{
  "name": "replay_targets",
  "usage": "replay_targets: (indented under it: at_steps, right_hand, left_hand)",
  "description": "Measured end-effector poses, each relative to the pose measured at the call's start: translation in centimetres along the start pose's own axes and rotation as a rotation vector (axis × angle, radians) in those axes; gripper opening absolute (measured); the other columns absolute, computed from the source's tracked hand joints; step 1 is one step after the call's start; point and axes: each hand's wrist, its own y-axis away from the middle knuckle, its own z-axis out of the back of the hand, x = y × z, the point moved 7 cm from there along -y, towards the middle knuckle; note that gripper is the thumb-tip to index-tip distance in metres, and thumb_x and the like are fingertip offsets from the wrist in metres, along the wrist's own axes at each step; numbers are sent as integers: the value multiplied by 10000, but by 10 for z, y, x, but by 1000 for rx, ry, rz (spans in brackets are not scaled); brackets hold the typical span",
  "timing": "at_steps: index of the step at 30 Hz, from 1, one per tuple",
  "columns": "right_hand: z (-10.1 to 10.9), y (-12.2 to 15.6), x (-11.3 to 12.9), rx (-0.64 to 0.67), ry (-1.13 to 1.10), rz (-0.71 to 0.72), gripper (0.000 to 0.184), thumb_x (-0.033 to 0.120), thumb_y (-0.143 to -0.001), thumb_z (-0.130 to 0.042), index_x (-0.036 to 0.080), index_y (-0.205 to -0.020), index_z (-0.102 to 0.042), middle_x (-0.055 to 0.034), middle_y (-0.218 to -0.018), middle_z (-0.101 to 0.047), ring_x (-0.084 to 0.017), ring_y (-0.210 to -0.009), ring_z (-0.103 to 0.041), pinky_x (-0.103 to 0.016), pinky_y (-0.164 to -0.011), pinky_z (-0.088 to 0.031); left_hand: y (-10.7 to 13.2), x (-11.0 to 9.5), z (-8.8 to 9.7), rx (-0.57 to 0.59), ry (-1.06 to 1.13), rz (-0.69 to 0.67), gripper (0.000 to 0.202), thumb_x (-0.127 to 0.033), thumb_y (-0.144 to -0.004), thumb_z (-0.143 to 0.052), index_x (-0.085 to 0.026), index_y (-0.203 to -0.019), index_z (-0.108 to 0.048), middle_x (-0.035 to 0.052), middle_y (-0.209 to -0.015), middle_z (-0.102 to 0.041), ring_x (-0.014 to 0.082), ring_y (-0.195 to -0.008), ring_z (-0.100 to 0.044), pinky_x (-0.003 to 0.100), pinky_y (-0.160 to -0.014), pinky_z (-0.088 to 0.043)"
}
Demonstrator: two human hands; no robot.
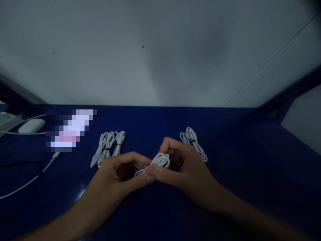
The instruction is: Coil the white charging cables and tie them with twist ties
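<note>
Both hands meet over the dark blue table (225, 140), closed on one coiled white cable (160, 160). My left hand (120, 170) pinches the cable's lower left end with thumb and fingers. My right hand (183, 164) curls its fingers round the coil's upper loops. Behind the left hand lie three bundled white cables (107, 145) side by side, tied with dark bands. Another tied white cable bundle (194, 142) lies just behind the right hand.
A white mouse (31, 126) and a white device edge (7, 120) sit at the far left. A blurred-out object (70, 130) lies beside them. A loose white cord (27, 182) and a black cord (20, 164) run across the left. A pale wall (160, 50) rises behind.
</note>
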Motion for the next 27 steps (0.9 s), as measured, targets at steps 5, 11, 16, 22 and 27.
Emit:
replay_targets:
  at_steps: [5, 11, 16, 22, 27]
  right_hand:
    - [-2, 2, 1, 35, 5, 4, 287, 146, -869, -930, 226, -906, -656, 49, -783, -688, -104, -669, -535, -240, -601, -413]
    - [-5, 6, 8, 59, 34, 8, 266, 104, -863, -906, 238, -953, -695, 54, -805, -665, -107, -696, -553, -230, -616, -450]
    - [-6, 5, 12, 91, 69, 35, 290, 75, -852, -883, 250, -1002, -708, 54, -828, -650, -116, -715, -558, -242, -632, -468]
    - [-5, 7, 13, 89, 107, 53, 269, 82, -880, -849, 258, -1020, -701, 51, -818, -642, -125, -692, -543, -251, -603, -457]
    - [-4, 8, 10, 89, 92, 66, 292, 58, -869, -847, 265, -1016, -703, 52, -818, -645, -124, -683, -545, -244, -591, -460]
  left_hand:
    - [3, -8, 1, -44, -68, -52, 207, -234, -879, -950, -366, -1038, -935, -50, -873, -895, 141, -840, -807, 156, -739, -587]
    - [15, -25, 11, -225, -433, -346, 250, -292, -904, -959, -461, -1083, -912, -101, -922, -888, 118, -811, -802, 151, -716, -595]
    - [24, -33, 11, -314, -567, -501, 264, -282, -901, -959, -474, -1067, -889, -119, -993, -890, 139, -845, -827, 184, -722, -629]
    - [26, -35, 12, -364, -568, -473, 270, -268, -870, -978, -459, -1031, -874, -123, -884, -870, 176, -753, -818, 250, -718, -668]
    - [26, -32, 14, -334, -573, -442, 247, -269, -916, -928, -472, -1046, -876, -94, -913, -870, 200, -755, -796, 281, -708, -662]
